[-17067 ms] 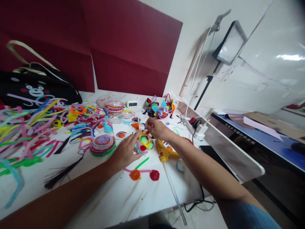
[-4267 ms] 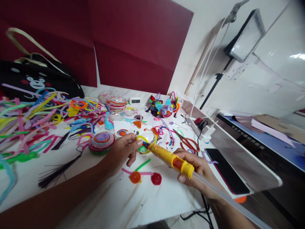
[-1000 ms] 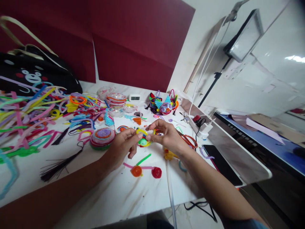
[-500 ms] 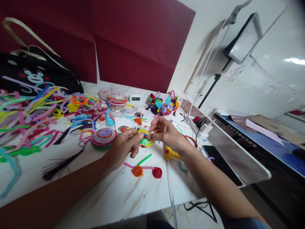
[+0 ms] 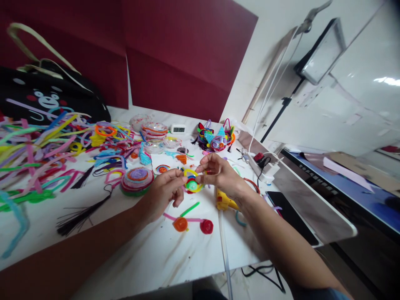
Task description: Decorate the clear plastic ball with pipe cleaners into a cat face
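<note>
Between my two hands is a small pipe-cleaner piece (image 5: 192, 184) with a yellow loop, blue and a pale green centre. My left hand (image 5: 165, 187) pinches its left edge, the lower fingers curled. From the other side, the thumb and fingers of my right hand (image 5: 215, 171) close on the yellow loop. Nearer me on the table lie an orange coil (image 5: 180, 224) and a red coil (image 5: 206, 226), with a pink pipe cleaner and a green pipe cleaner (image 5: 190, 209) by them. A yellow glue gun (image 5: 225, 201) rests beneath my right forearm, partly hidden.
A round coiled pipe-cleaner piece (image 5: 137, 180) sits left of my left hand, with a black tassel (image 5: 83, 214) nearby. Loose pipe cleaners (image 5: 37, 154) pile up at left before a black bag (image 5: 53, 98). At right are a power strip (image 5: 262, 166) and a black phone-like slab (image 5: 290, 216).
Both hands keep their hold on the small piece; its yellow loop and green centre now show a little more clearly. The view has shifted slightly; the things on the table stay put.
</note>
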A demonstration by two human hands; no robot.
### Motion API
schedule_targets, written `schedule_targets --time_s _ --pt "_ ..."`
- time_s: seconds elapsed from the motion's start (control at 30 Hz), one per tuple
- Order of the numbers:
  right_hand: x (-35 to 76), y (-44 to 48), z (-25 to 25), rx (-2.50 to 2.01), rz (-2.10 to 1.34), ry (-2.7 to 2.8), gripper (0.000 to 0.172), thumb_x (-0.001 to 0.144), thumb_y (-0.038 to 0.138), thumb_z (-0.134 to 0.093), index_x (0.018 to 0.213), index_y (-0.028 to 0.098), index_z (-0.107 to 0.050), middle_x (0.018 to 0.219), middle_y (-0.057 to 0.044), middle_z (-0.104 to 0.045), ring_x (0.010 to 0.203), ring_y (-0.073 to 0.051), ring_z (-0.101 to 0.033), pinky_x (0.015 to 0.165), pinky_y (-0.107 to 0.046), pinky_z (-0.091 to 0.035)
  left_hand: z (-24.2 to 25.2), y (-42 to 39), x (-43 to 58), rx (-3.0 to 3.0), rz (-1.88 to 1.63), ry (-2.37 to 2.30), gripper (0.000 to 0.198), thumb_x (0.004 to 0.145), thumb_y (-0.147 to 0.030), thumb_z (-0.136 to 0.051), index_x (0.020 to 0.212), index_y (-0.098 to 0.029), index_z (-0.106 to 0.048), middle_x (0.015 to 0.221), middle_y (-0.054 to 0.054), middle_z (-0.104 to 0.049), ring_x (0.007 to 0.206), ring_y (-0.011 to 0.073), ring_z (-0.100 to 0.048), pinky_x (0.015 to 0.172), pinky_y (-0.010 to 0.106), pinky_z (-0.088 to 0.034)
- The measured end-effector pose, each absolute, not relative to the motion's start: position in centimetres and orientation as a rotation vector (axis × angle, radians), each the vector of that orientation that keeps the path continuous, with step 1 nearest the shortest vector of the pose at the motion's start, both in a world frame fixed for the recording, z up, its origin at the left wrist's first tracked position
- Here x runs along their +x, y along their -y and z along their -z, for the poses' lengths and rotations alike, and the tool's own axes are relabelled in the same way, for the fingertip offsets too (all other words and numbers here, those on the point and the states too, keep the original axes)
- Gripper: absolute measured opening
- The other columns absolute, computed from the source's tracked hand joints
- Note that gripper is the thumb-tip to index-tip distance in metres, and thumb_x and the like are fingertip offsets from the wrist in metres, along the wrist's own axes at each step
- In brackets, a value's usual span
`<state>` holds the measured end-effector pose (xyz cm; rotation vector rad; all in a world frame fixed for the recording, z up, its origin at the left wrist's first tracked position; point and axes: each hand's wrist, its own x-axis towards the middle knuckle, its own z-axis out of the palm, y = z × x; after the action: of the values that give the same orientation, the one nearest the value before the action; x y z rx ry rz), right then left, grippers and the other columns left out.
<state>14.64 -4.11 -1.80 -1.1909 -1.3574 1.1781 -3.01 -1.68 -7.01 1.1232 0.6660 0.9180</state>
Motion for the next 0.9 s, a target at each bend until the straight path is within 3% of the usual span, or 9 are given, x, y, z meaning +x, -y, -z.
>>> schedule_targets --time_s 0.43,0.67,0.9 --pt "14.67 4.10 2.32 -1.188 -1.199 1.331 0.050 0.049 0.015 -0.083 0.087 0.020 -0.051 0.080 0.005 -0.061 0.072 -0.012 -0.057 0.068 -0.029 -0.047 7.02 1.75 -2.90 1.180 -0.901 -0.687 0.024 0.076 -0.032 -0.067 0.074 -0.020 -0.046 0.036 -0.010 -0.043 0.028 0.0046 -0.037 0.033 0.015 -0.021" --pt "14.97 4.16 2.31 -1.152 -1.252 1.318 0.051 0.051 0.014 -0.082 0.091 0.020 -0.052 0.084 0.003 -0.062 0.079 -0.014 -0.060 0.073 -0.031 -0.049 6.87 1.80 -2.89 1.184 -0.907 -0.701 0.024 0.076 -0.032 -0.066 0.075 -0.020 -0.046 0.038 -0.010 -0.044 0.028 0.0047 -0.038 0.034 0.015 -0.022" --pt "14.49 4.37 2.16 -1.181 -1.211 1.312 0.048 0.052 0.015 -0.081 0.090 0.019 -0.051 0.083 0.003 -0.061 0.070 -0.012 -0.059 0.068 -0.030 -0.049 7.14 1.72 -2.88 1.206 -0.913 -0.707 0.022 0.076 -0.031 -0.065 0.075 -0.020 -0.046 0.037 -0.010 -0.045 0.028 0.0050 -0.038 0.034 0.016 -0.022"
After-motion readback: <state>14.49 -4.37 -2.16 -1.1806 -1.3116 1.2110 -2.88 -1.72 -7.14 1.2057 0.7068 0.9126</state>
